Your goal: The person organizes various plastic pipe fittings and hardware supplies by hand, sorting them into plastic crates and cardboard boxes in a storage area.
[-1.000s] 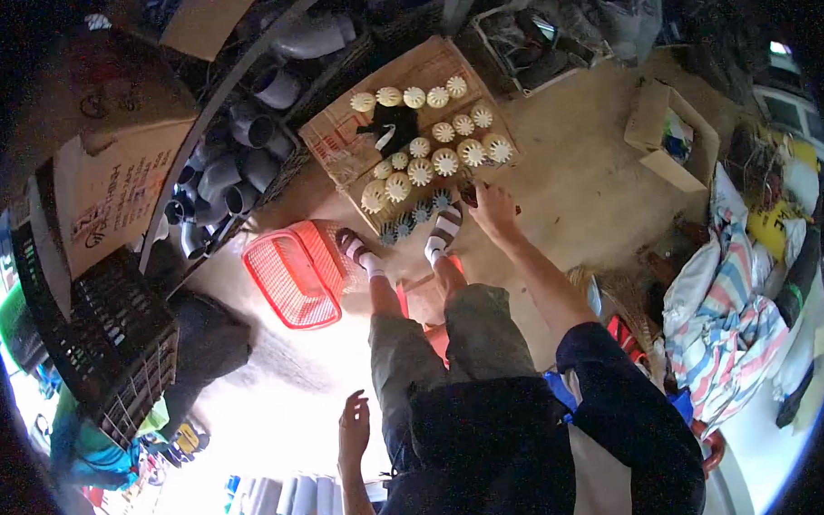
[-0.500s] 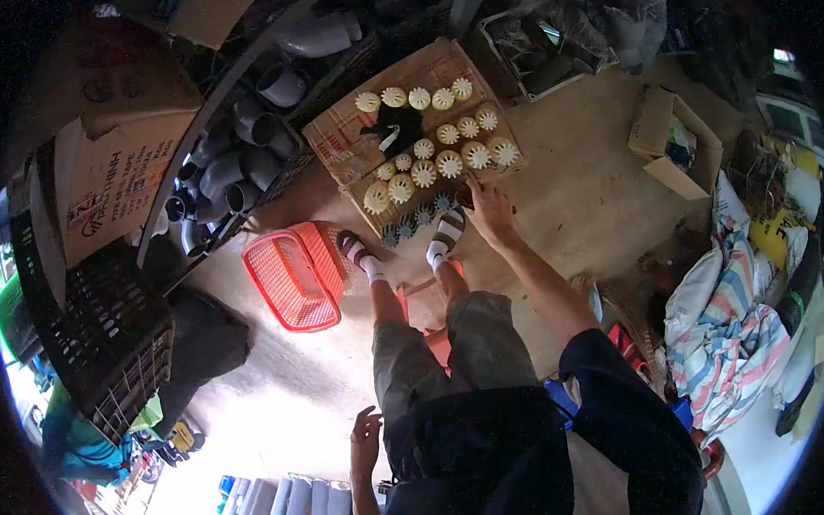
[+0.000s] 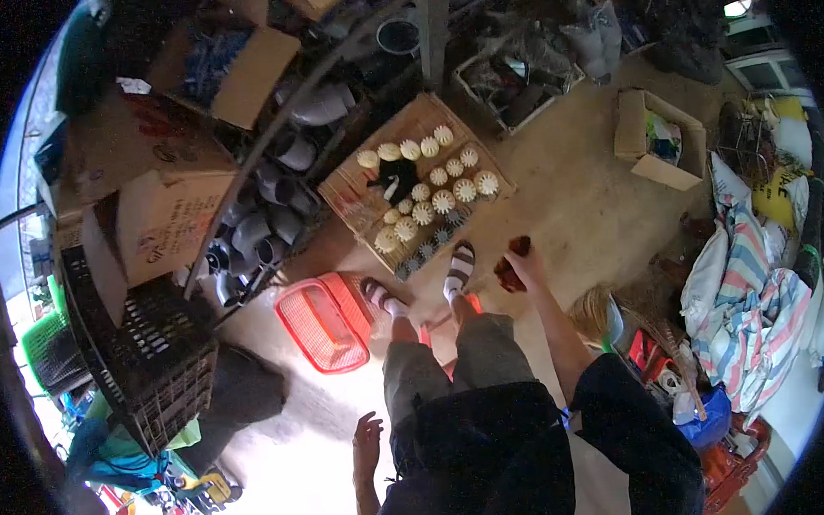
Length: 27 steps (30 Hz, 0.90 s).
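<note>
My right hand (image 3: 529,270) is closed around a dark reddish-brown object (image 3: 508,276), held above the floor to the right of my feet. Its kind is not clear; parts of it stick out on both sides of the fingers. My left hand (image 3: 368,441) hangs beside my left thigh, fingers loosely bent and apart, holding nothing. Ahead of my feet lies a flat cardboard sheet (image 3: 345,198). Rows of cream ribbed round pieces (image 3: 443,201) sit on it, with several grey ones (image 3: 427,250) along the near edge. A black cloth-like item (image 3: 400,174) lies among them.
A red plastic basket (image 3: 322,326) stands left of my feet. Grey pipe fittings (image 3: 264,222) and a black crate (image 3: 148,357) are further left. An open carton (image 3: 659,140) and striped sacks (image 3: 749,291) are at the right. A box of bagged items (image 3: 519,81) lies beyond the cardboard.
My right hand has drawn back from the cardboard's near right edge toward my body, with the reddish-brown object in it. The camera view has shifted; my left hand still hangs by my thigh.
</note>
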### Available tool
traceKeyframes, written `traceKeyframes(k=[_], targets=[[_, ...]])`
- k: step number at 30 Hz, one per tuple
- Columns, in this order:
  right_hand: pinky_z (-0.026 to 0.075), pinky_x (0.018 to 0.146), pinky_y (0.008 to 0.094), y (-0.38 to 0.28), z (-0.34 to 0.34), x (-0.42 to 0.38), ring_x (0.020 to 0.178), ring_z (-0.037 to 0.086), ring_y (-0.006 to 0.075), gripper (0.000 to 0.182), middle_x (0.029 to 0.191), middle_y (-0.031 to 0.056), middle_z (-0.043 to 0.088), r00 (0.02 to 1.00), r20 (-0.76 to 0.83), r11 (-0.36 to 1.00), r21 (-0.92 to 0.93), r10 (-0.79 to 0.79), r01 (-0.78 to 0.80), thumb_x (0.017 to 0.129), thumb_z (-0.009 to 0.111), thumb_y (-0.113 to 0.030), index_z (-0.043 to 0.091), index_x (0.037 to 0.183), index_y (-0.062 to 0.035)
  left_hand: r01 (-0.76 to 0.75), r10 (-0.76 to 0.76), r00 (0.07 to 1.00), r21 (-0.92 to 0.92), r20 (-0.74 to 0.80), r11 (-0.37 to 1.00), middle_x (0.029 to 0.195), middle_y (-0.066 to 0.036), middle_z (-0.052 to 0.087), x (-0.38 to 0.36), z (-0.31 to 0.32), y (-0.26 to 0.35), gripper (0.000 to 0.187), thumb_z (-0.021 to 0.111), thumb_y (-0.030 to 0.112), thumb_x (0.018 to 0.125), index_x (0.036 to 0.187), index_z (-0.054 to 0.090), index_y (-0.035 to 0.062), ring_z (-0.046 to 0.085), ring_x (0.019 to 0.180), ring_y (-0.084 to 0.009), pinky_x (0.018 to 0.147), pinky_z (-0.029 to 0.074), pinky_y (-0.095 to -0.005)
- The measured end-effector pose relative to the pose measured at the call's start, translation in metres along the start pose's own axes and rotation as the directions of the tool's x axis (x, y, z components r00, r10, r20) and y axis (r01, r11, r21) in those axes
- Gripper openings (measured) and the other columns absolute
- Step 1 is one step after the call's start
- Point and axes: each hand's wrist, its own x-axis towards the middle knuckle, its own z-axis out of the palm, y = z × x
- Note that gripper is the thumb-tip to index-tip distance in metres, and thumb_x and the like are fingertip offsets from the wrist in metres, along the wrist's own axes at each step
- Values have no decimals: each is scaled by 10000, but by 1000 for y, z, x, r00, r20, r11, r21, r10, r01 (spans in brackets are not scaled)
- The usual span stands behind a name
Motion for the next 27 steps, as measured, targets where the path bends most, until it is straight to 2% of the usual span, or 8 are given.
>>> traceKeyframes(k=[5,10,13,14,19,22,25,27], targets=[[525,791,440,73,-17,-41,912,683,308,428,957,161,693,992,-93,996,-32,-88,85,795,739,-319,617,1057,-2,-20,20,1000,11,-17,1000,1061,-151,705,8,-15,-15,293,513,118,1000,1281,561,48,694,959,-229,816,546,-354],[493,641,432,20,-62,-121,721,617,265,415,861,147,635,967,173,982,-15,186,-186,839,695,-348,603,1046,0,-347,342,929,-14,-143,938,1091,-126,706,4,-42,16,301,545,153,1001,1282,580,51,689,983,-234,851,546,-357],[461,594,411,117,-31,-95,680,584,203,258,742,59,567,983,180,969,246,-22,-23,858,680,-290,572,852,-55,-413,431,860,124,-274,902,1048,-107,725,2,-84,57,296,556,80,979,1270,595,46,689,955,-195,860,545,-336],[464,592,401,139,-30,-78,663,580,205,271,742,53,567,954,278,972,173,108,-160,880,671,-303,571,855,-52,-539,497,830,-132,-254,832,1013,-97,729,-6,-103,78,339,525,-1,965,1295,577,53,690,939,-174,845,549,-313],[563,620,417,121,-3,-86,657,659,267,303,815,99,641,931,292,732,583,217,-353,984,582,-347,551,966,-46,-697,735,610,241,-298,676,960,-92,728,-95,-244,204,238,663,-2,892,1128,669,22,702,922,-194,846,545,-331],[583,648,433,38,-22,-129,719,683,275,312,854,126,648,891,450,750,606,-49,-265,999,536,-360,541,998,-48,-753,762,494,232,-420,616,958,-95,725,-101,-339,222,254,639,105,950,1187,659,16,683,917,-153,797,544,-312],[571,640,419,-3,-2,-155,738,676,267,327,880,138,645,976,214,654,732,41,-188,1017,492,-382,546,982,-62,-765,744,419,239,-521,599,915,-82,694,-52,-445,228,230,580,162,996,1170,658,33,654,869,-109,763,531,-298],[564,636,403,-12,-13,-170,771,669,262,331,913,125,648,867,435,592,775,-244,-222,1023,476,-383,569,1009,-66,-658,759,434,404,-486,635,915,-101,699,9,-522,214,212,594,159,972,1128,666,35,672,865,-152,778,532,-315]])
